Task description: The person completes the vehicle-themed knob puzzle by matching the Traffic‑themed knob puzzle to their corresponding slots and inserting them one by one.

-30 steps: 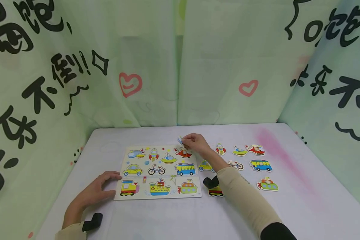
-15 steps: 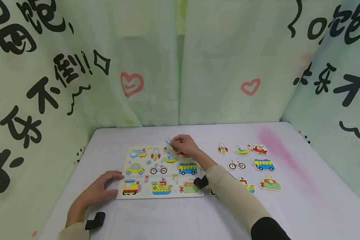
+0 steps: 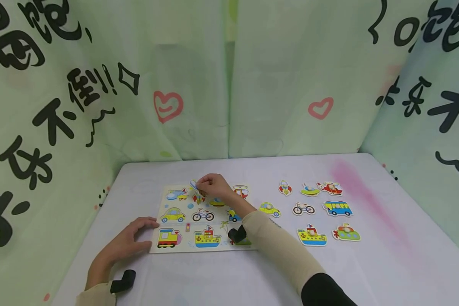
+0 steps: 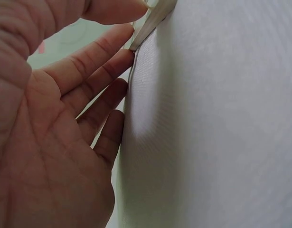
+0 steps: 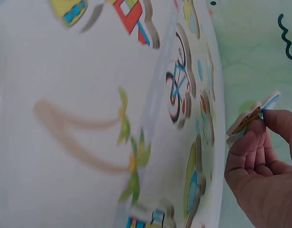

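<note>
The right hand (image 3: 214, 185) is above the upper part of a white puzzle board (image 3: 189, 239) in the head view. Its thumb and fingers pinch a small puzzle piece (image 5: 248, 118) with blue and orange on it, held clear of the board and tilted. On the board are vehicle pictures, among them a plane (image 3: 177, 194), a car (image 3: 173, 215), a bicycle (image 3: 203, 215) and a train (image 3: 168, 238). The left hand (image 3: 126, 240) rests at the board's left edge, fingers extended; in the left wrist view its thumb and fingertips (image 4: 128, 32) touch the edge.
Right of the board lie loose pieces: a rocket (image 3: 284, 188), flying saucer (image 3: 310, 190), helicopter (image 3: 330, 188), car (image 3: 269, 209), bicycle (image 3: 303, 208), bus (image 3: 337, 208), ship (image 3: 311, 236) and submarine (image 3: 346, 233). A light green curtain (image 3: 267, 85) surrounds the white table (image 3: 199, 280).
The right hand has moved left across the top of the board with the puzzle piece, uncovering the loose car and ship. The left hand stays at the board's edge.
</note>
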### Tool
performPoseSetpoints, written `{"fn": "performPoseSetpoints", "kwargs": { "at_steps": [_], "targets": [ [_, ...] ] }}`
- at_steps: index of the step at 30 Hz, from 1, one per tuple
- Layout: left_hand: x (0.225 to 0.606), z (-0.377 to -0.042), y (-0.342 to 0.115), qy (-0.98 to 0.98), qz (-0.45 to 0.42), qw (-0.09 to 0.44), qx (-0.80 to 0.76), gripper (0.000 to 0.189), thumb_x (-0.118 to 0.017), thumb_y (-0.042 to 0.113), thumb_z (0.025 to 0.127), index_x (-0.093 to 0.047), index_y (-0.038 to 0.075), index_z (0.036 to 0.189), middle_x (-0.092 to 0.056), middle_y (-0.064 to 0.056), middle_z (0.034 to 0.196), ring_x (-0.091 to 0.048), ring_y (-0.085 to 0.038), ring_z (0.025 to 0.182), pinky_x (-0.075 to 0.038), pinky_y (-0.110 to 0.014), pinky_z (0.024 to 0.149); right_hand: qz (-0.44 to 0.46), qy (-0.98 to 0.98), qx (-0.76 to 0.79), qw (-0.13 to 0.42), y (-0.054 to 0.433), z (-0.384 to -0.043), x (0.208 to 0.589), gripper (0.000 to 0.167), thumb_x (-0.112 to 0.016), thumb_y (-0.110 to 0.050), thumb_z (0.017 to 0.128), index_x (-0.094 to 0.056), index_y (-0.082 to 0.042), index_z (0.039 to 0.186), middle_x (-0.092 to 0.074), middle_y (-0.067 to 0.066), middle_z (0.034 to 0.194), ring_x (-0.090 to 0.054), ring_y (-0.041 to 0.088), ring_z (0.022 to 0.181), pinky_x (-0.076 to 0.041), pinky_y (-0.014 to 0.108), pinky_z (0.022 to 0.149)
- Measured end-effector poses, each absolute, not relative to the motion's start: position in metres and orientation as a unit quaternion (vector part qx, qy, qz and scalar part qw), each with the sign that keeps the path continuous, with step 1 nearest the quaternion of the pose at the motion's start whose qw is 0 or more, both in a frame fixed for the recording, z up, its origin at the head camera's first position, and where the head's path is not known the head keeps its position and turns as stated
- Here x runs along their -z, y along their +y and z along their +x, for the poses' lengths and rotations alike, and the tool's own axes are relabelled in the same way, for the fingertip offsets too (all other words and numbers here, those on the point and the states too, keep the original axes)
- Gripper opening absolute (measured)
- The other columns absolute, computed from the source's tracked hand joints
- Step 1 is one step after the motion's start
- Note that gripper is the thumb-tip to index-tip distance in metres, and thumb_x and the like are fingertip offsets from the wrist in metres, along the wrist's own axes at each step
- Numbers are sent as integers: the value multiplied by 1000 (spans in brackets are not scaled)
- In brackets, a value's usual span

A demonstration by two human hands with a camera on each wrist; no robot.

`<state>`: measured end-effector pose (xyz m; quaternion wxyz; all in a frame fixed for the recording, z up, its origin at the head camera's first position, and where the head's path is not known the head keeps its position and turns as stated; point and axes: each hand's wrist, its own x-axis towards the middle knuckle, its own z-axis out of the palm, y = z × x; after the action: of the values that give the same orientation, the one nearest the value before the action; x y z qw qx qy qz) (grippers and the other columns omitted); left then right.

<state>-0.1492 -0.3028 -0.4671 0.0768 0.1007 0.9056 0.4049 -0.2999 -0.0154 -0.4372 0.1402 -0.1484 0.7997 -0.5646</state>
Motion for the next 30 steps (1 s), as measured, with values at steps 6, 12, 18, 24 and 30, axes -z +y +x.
{"fn": "performPoseSetpoints", "kwargs": {
  "at_steps": [6,12,18,24,30],
  "targets": [
    [471,-150,-305,907,104,67,-402,46,-76,5,84,-63,10,128,-51,-18,147,-38,-46,142,-31,-66,116,-159,823,531,126,-37,-298,438,20,-65,-21,100,-70,-2,106,-67,4,87,-54,13,72,-45,22,62],
    [469,-151,-305,903,117,61,-410,45,-76,5,83,-63,9,126,-52,-19,146,-40,-46,141,-30,-66,116,-176,841,499,111,-54,-301,438,20,-65,-21,98,-70,-3,105,-64,2,86,-54,11,71,-44,20,62],
    [470,-150,-307,904,125,56,-406,45,-75,5,83,-63,9,126,-53,-19,145,-41,-46,139,-31,-66,116,-195,848,484,97,-69,-300,440,19,-65,-18,99,-69,-1,107,-63,2,83,-51,10,63,-43,20,55],
    [469,-149,-306,905,120,60,-404,45,-75,4,84,-63,9,127,-52,-19,145,-41,-46,139,-31,-66,116,-185,866,457,82,-81,-300,441,19,-64,-18,99,-68,-1,106,-61,2,82,-51,10,69,-41,19,59],
    [468,-150,-306,906,114,62,-403,45,-75,4,85,-63,9,128,-52,-18,147,-40,-45,141,-30,-65,117,-165,880,438,81,-88,-302,440,19,-64,-18,99,-68,-2,108,-59,3,86,-51,12,72,-42,21,57]
  ]
}}
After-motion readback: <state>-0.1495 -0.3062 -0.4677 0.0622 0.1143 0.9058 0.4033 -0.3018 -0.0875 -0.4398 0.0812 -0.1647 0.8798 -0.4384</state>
